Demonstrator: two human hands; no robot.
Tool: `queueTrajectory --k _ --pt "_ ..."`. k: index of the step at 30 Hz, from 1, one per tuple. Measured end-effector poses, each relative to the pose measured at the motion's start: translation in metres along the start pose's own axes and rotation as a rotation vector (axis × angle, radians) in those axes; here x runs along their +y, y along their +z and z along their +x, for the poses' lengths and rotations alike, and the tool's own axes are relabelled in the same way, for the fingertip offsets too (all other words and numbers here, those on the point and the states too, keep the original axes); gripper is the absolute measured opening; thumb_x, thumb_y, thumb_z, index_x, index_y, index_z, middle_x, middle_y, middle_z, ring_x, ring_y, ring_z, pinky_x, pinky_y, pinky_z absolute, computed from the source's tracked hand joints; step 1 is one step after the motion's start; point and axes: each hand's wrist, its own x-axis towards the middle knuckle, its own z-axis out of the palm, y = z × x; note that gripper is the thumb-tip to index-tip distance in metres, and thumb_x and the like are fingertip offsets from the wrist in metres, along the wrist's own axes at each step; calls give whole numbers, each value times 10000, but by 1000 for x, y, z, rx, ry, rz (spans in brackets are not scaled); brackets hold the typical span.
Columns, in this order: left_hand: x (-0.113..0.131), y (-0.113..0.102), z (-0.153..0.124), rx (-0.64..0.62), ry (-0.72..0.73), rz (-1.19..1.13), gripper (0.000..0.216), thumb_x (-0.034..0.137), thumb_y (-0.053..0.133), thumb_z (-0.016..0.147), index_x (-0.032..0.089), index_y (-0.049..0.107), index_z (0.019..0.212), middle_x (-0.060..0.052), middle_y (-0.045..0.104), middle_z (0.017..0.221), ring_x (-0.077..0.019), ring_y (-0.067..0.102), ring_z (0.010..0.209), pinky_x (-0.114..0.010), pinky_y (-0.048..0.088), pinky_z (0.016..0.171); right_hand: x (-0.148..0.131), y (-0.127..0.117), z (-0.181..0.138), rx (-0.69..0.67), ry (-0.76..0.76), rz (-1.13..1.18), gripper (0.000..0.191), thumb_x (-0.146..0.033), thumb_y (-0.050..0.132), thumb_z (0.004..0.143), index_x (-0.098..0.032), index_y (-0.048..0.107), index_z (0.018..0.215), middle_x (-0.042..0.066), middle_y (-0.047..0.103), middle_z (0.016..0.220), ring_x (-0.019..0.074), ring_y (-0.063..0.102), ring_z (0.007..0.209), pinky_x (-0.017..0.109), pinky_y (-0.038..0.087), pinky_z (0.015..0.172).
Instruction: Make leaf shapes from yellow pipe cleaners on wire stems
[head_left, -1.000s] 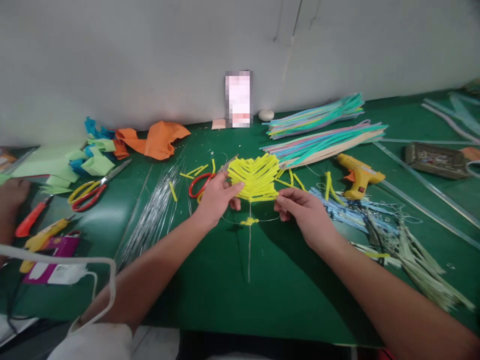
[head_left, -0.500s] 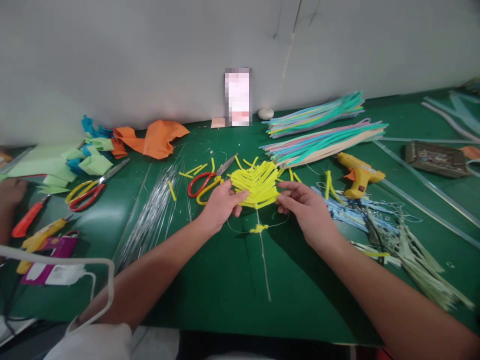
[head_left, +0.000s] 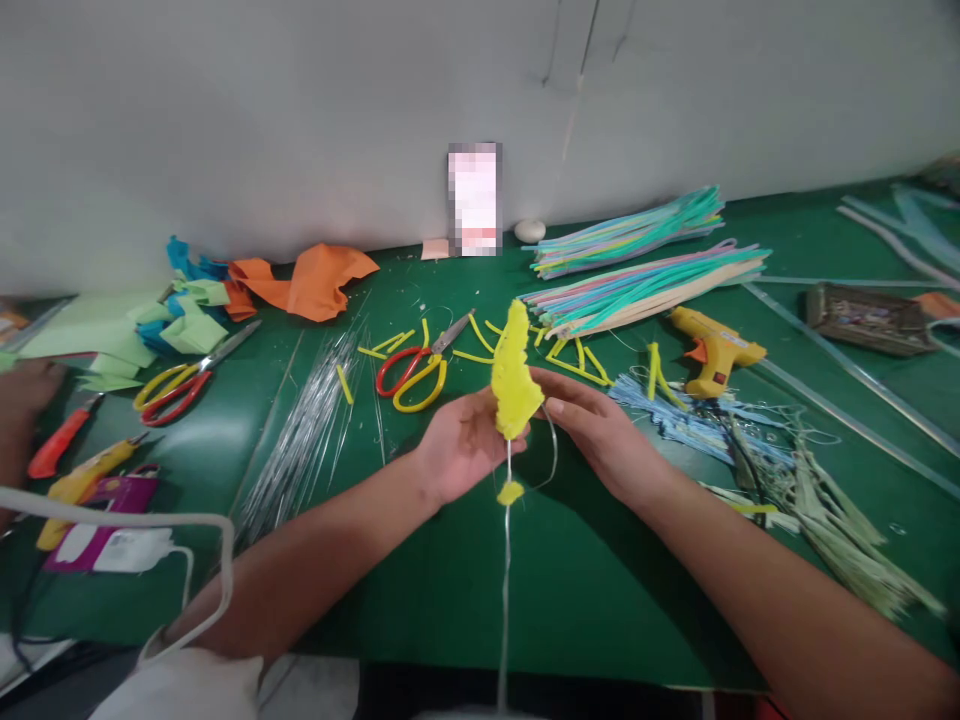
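Observation:
A yellow pipe-cleaner leaf [head_left: 514, 375] stands edge-on between my two hands, above the table. From its base a thin wire stem [head_left: 505, 590] runs down toward me. A small yellow tuft [head_left: 511, 493] sits on that wire, with a thin loop of wire beside it. My left hand [head_left: 463, 448] grips the leaf from the left, its fingertips partly hidden behind it. On the other side, my right hand [head_left: 604, 425] pinches the leaf's right edge between thumb and fingers. Red-and-yellow scissors [head_left: 420, 375] and cut yellow pipe-cleaner pieces [head_left: 581, 358] lie just beyond.
Pipe-cleaner bundles [head_left: 645, 280] lie at the back right, near a yellow glue gun [head_left: 716, 350]. Loose wires [head_left: 300, 450] and second scissors [head_left: 187, 380] are at left. A propped phone [head_left: 475, 200] leans on the wall. Another person's hand [head_left: 30, 400] rests at the far left.
The leaf has turned from facing me flat to edge-on, its wire stem now pointing toward me. My left hand has rolled palm-up, and my right hand has shifted slightly left.

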Motion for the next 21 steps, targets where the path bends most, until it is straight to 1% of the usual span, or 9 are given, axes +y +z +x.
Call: queueTrajectory --k 2,4,6,7,9,10,13,18,21 --pt "-7 10 -5 -67 -97 -26 282 299 367 889 180 623 866 -53 515 669 -144 487 583 -307 470 595 -2 2 -2 -53 21 42 494 -397 770 710 -241 662 1166 67 666 1256 225 606 1157 373 445 1012" --pt "-15 16 -6 -165 -183 -70 274 295 409 860 168 598 709 -52 497 617 -138 479 551 -302 464 578 -3 2 -3 -106 64 83 466 -416 768 703 -225 678 1119 74 704 1160 230 641 1084 363 489 947" --pt "-22 17 -5 -260 -226 -61 280 324 471 839 152 609 667 -74 568 634 -151 547 579 -314 497 615 -3 2 -3 -122 99 99 371 -415 767 700 -211 696 1002 59 731 994 206 683 907 323 538 806" --pt "-26 16 -3 -264 -216 -30 277 349 502 835 145 637 703 -85 615 666 -165 590 612 -326 518 646 -3 2 -2 -97 106 101 315 -413 768 698 -212 689 928 39 727 883 184 681 780 303 544 711" --pt "-30 11 1 -155 -144 61 269 396 568 829 149 673 832 -94 690 757 -191 652 682 -355 550 693 -2 1 -1 7 98 115 260 -392 782 684 -218 649 825 -2 688 729 149 632 596 281 520 576" --pt "-30 7 3 -69 -94 104 256 393 602 819 156 673 884 -90 709 799 -194 667 702 -360 560 699 -1 0 0 70 83 130 266 -379 792 671 -222 630 812 -11 681 706 148 624 571 283 515 557" --pt "-24 -4 6 109 24 179 189 303 629 800 159 648 922 -72 718 844 -177 679 693 -332 566 671 -2 -4 4 241 20 180 321 -344 822 627 -226 616 843 11 718 781 197 684 689 319 543 626" --pt "-7 -15 0 176 178 385 212 361 552 859 157 592 902 -37 651 753 -149 655 608 -296 537 597 -4 -11 6 329 -4 118 312 -321 822 631 -211 654 870 36 730 812 217 703 742 339 558 677" --pt "-5 -16 -4 151 433 767 368 371 675 788 167 570 1076 -87 664 989 -196 674 865 -367 559 792 -3 -11 6 336 -9 69 299 -332 811 645 -209 665 875 40 733 824 218 701 734 340 558 664"
